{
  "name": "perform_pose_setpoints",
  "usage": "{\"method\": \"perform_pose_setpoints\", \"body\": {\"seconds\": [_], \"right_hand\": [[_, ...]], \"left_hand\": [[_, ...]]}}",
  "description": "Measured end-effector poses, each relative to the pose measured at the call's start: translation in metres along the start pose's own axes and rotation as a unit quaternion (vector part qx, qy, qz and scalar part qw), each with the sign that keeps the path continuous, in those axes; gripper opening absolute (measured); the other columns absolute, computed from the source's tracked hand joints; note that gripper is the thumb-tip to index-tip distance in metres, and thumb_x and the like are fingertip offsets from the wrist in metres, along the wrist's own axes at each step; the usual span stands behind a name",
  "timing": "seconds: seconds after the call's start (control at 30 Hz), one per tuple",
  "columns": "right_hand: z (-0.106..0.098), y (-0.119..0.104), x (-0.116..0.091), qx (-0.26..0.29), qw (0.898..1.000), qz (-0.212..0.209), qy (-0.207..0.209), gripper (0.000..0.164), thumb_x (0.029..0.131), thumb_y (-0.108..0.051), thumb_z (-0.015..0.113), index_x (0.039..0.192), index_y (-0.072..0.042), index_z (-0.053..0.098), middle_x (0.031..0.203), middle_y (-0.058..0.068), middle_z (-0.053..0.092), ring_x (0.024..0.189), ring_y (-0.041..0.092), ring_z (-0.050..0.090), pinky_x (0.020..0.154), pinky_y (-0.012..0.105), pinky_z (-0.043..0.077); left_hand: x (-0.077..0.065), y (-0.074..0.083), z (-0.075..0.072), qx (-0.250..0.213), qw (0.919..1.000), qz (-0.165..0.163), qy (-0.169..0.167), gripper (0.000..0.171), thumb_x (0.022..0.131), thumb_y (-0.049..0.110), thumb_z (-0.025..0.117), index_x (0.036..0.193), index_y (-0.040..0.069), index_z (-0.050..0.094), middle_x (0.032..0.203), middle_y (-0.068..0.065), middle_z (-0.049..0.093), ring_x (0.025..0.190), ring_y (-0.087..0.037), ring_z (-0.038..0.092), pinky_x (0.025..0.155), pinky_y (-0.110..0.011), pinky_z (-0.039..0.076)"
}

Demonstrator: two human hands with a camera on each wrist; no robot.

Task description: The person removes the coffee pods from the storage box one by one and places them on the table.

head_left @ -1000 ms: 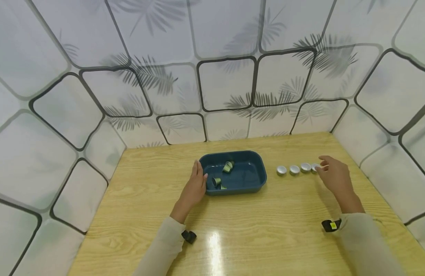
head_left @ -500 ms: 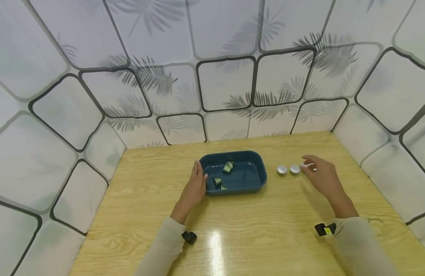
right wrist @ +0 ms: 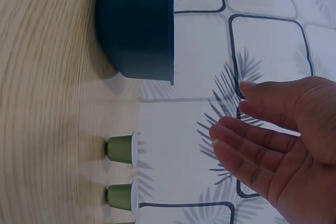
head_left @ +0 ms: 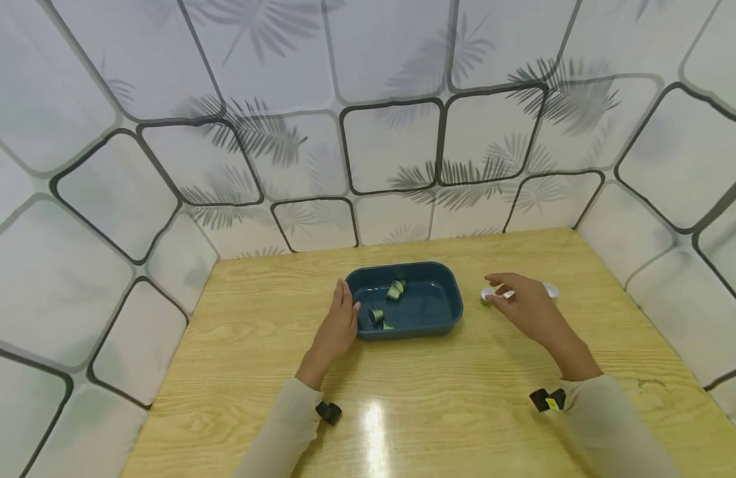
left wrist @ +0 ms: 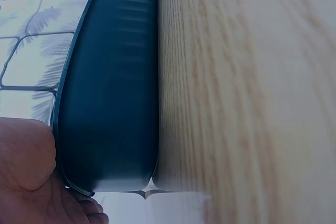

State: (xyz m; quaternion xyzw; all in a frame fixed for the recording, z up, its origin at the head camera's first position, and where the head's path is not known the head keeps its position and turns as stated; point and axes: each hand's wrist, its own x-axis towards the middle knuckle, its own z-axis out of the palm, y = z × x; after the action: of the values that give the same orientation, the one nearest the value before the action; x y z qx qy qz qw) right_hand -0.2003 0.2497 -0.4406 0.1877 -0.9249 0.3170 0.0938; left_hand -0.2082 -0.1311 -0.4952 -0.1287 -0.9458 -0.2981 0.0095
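Observation:
My left hand (head_left: 338, 325) rests with extended fingers against the left end of the dark blue tray (head_left: 424, 331). In the left wrist view, part of the left hand (left wrist: 26, 166) shows at the tray's rim. Inside the tray lie several green coffee capsules (head_left: 395, 290). To its right, a row of coffee capsules stands lid up on the table. My right hand (head_left: 532, 311) hovers over this row, hiding part of it, close to the leftmost capsule (head_left: 485, 300). In the right wrist view, the right hand (right wrist: 278, 145) has loosely bent fingers with nothing between them, apart from two green capsules (right wrist: 121, 149).
The wooden table (head_left: 452, 405) carries the tray near its back side. Fabric walls (head_left: 392, 146) with a leaf and rounded-square pattern rise behind it and on both sides. Another white-lidded capsule (head_left: 551, 291) shows just right of my right hand.
My right hand has moved left along the row of capsules, from its right end toward its left end. My left hand and the tray stay in place.

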Motion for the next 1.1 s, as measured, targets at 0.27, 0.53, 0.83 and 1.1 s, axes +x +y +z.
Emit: {"method": "perform_pose_setpoints", "body": {"seconds": [0.27,0.53,0.83,1.1], "right_hand": [[0.015,-0.012,0.010,0.005,0.999,-0.018,-0.030,0.043,0.098,-0.013,0.070,0.138,-0.002,0.060,0.129,0.019,0.065,0.101,0.033,0.068,0.080,0.049,0.058],[0.032,-0.031,0.020,-0.003,0.997,-0.035,-0.064,0.047,0.097,-0.017,0.072,0.140,-0.003,0.060,0.134,0.017,0.063,0.111,0.036,0.065,0.086,0.050,0.056],[0.050,-0.040,0.038,-0.057,0.992,-0.072,-0.087,0.047,0.096,-0.020,0.073,0.140,-0.006,0.061,0.134,0.015,0.064,0.117,0.035,0.063,0.095,0.052,0.052],[0.066,-0.044,0.055,-0.077,0.989,-0.075,-0.097,0.048,0.095,-0.017,0.074,0.140,-0.005,0.061,0.138,0.017,0.061,0.124,0.036,0.059,0.100,0.054,0.049]], "left_hand": [[0.000,0.001,0.000,-0.001,1.0000,-0.004,0.001,0.062,0.114,0.023,0.034,0.158,-0.011,0.006,0.167,-0.025,-0.003,0.152,-0.038,0.017,0.116,-0.050,0.033],[0.000,0.000,0.001,-0.004,1.0000,-0.004,0.004,0.062,0.113,0.022,0.035,0.158,-0.011,0.006,0.167,-0.025,-0.003,0.152,-0.038,0.017,0.116,-0.049,0.032],[-0.001,-0.001,0.002,-0.012,0.9999,-0.005,0.003,0.062,0.114,0.024,0.033,0.159,-0.009,0.005,0.167,-0.023,-0.005,0.153,-0.036,0.015,0.118,-0.049,0.029],[0.000,0.000,0.000,-0.010,0.9999,-0.003,0.004,0.063,0.114,0.026,0.033,0.158,-0.010,0.006,0.167,-0.024,-0.004,0.153,-0.036,0.016,0.118,-0.049,0.031]]}}
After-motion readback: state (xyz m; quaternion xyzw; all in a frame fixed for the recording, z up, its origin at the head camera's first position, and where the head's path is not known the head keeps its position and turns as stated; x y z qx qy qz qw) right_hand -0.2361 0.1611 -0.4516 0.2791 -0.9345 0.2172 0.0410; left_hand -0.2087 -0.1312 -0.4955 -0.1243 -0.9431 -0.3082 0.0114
